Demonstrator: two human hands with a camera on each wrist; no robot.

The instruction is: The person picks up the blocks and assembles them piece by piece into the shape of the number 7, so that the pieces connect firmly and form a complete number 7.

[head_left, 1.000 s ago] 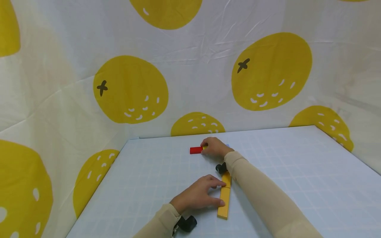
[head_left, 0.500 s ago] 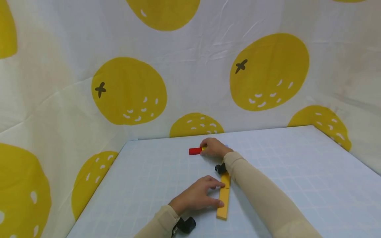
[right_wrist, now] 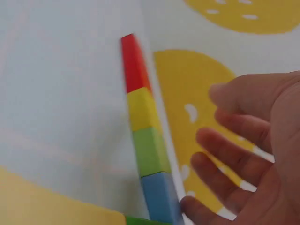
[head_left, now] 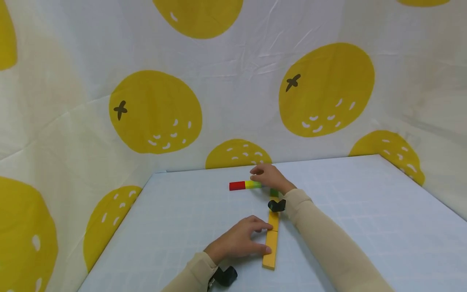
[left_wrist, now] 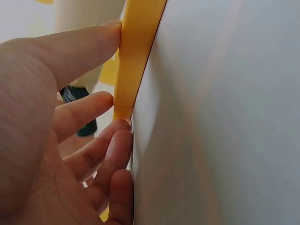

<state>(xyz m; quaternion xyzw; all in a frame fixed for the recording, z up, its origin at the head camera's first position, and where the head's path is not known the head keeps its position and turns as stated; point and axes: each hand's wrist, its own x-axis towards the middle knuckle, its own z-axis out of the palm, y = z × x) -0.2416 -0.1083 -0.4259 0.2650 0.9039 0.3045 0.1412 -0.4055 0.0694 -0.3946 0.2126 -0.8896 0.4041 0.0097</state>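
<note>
My left hand (head_left: 238, 238) rests its thumb and a fingertip on a line of orange-yellow wooden blocks (head_left: 270, 249), the thumb on the nearest block. The left wrist view shows fingertips against that orange block (left_wrist: 135, 56), close to the tabletop. My right hand (head_left: 269, 177) is just above the far row, holding nothing, with fingers loosely bent. In the right wrist view that row runs red block (right_wrist: 136, 65), yellow block (right_wrist: 143, 110), light green block (right_wrist: 150, 152) and blue block (right_wrist: 160, 197), set end to end. A dark green block (head_left: 274, 192) lies at the corner between the two lines.
A pale gridded tabletop (head_left: 175, 227) surrounds the blocks. Behind and at the sides hangs a white curtain (head_left: 237, 101) printed with large yellow fruit. Black wrist cameras (head_left: 225, 276) sit on both wrists.
My right hand has let go of the coloured row and lifted slightly to the right, uncovering the yellow, light green and dark green blocks. The left hand stays on the orange blocks.
</note>
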